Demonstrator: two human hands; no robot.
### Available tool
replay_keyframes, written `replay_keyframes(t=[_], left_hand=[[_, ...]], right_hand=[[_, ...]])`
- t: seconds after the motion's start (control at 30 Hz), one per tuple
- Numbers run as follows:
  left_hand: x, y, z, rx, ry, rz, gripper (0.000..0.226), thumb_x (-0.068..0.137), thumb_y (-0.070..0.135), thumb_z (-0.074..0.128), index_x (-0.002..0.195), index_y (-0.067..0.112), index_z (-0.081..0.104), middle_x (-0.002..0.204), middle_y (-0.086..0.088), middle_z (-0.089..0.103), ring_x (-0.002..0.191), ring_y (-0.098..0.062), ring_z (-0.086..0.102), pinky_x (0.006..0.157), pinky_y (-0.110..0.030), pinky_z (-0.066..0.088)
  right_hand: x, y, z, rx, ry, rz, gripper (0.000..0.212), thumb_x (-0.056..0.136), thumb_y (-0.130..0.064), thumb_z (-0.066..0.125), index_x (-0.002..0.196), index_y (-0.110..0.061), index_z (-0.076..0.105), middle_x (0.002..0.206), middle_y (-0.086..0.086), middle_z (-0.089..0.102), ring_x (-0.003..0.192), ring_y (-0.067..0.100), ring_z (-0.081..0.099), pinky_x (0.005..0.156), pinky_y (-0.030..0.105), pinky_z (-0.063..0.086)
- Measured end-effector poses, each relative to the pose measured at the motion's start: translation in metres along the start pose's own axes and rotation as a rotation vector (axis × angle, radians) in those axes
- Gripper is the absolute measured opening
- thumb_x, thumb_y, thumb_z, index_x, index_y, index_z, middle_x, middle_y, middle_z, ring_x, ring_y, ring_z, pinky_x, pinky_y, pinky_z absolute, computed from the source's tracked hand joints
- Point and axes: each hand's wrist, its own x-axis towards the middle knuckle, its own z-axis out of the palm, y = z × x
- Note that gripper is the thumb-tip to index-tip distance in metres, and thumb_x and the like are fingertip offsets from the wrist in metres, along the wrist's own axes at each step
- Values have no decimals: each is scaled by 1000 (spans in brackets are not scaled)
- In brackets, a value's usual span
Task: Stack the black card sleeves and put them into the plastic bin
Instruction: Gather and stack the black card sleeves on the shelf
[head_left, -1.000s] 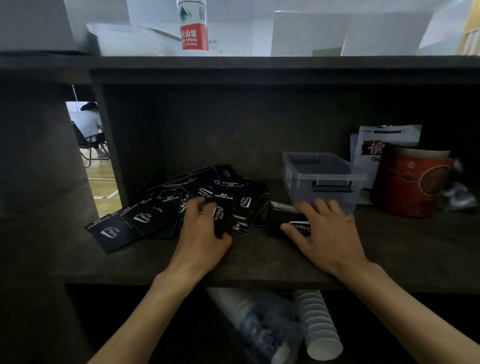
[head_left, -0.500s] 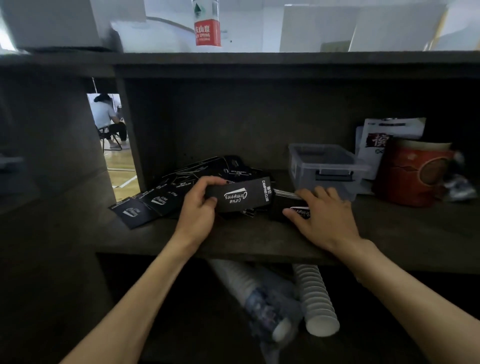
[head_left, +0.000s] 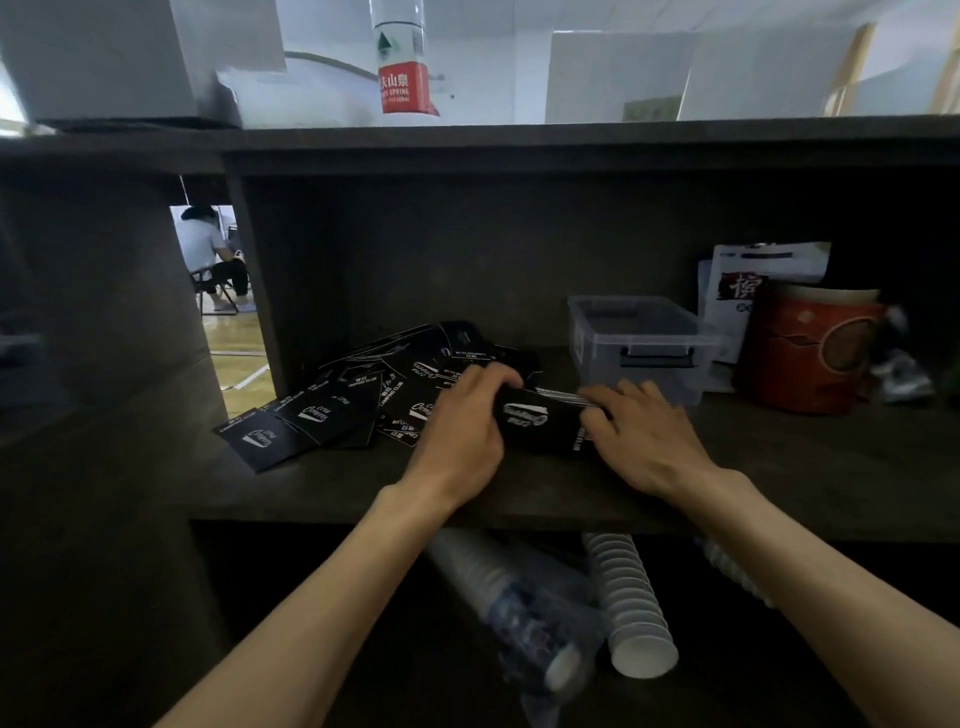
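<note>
between left hand (head_left: 462, 431) and right hand (head_left: 644, 436), the sleeve stack (head_left: 540, 423)

Both hands (head_left: 462, 431) (head_left: 644, 436) curled, forearms converging
</note>
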Motion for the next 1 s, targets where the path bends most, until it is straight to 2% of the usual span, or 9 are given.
replay_keyframes(t=[0.1, 0.17, 0.27, 0.37, 0.43, 0.57, 0.73, 0.9, 1.0], left_hand=[[2, 9, 23, 117, -122, 19, 61, 82, -6, 48, 137, 20, 47, 132, -6, 54, 120, -27, 51, 105, -42, 38], [0, 10, 35, 208, -226, 20, 73, 84, -3, 48, 152, 17, 29, 155, -9, 34, 141, -24, 32, 118, -39, 22], [-1, 8, 39, 235, -277, 31, 69, 94, 8, 43, 156, 15, 13, 163, -9, 16, 148, -22, 17, 121, -35, 11], [0, 1, 23, 118, -103, -90, 56, 100, 22, 45, 153, 14, 27, 154, -9, 37, 140, -22, 34, 115, -30, 22], [1, -15, 8, 266, 13, -229, 58, 97, 34, 51, 148, 14, 34, 144, -10, 48, 130, -26, 44, 109, -35, 30], [-12, -33, -5, 583, -145, -403, 61, 89, 55, 56, 138, 18, 47, 132, -7, 57, 125, -28, 44, 104, -39, 32], [-23, -15, -9, 600, 56, -153, 19, 90, 38, 65, 99, 24, 73, 90, -3, 71, 90, -25, 61, 79, -36, 46], [-30, -9, -19, 288, 211, -95, 14, 97, 27, 58, 98, 20, 70, 97, 5, 71, 81, -19, 68, 70, -36, 55], [-27, -1, -28, 75, 318, -65, 11, 94, 23, 63, 92, 17, 71, 89, 9, 67, 79, -4, 62, 74, -20, 49]], right_hand=[[1, -3, 2, -71, 6, -18, 54, 93, -57, 31, 142, -37, 39, 129, -3, 50, 121, 20, 38, 98, 50, 38], [2, -4, 4, -126, -7, -39, 57, 92, -59, 34, 144, -37, 34, 134, -3, 47, 124, 22, 37, 99, 51, 39], [4, -7, 7, -164, -22, -26, 58, 92, -61, 33, 145, -36, 31, 139, -2, 43, 128, 24, 35, 99, 53, 37], [-1, -10, 15, -221, 76, -38, 58, 92, -66, 30, 141, -35, 35, 134, -2, 46, 125, 24, 38, 95, 53, 40], [-6, -11, 21, -249, 171, -50, 58, 92, -67, 29, 138, -34, 40, 128, -2, 50, 119, 24, 41, 90, 49, 43], [-9, -11, 25, -244, 241, -48, 57, 92, -67, 30, 134, -32, 46, 121, -2, 54, 114, 23, 45, 85, 46, 46], [-11, -11, 24, -228, 255, -44, 57, 92, -67, 32, 133, -31, 48, 119, -2, 55, 113, 23, 46, 84, 46, 46], [-11, -13, 23, -225, 248, -36, 56, 92, -67, 32, 133, -32, 48, 119, -3, 55, 113, 22, 46, 85, 45, 45], [-12, -12, 23, -224, 245, -37, 56, 92, -67, 33, 132, -32, 48, 119, -3, 55, 113, 22, 46, 84, 45, 45]])
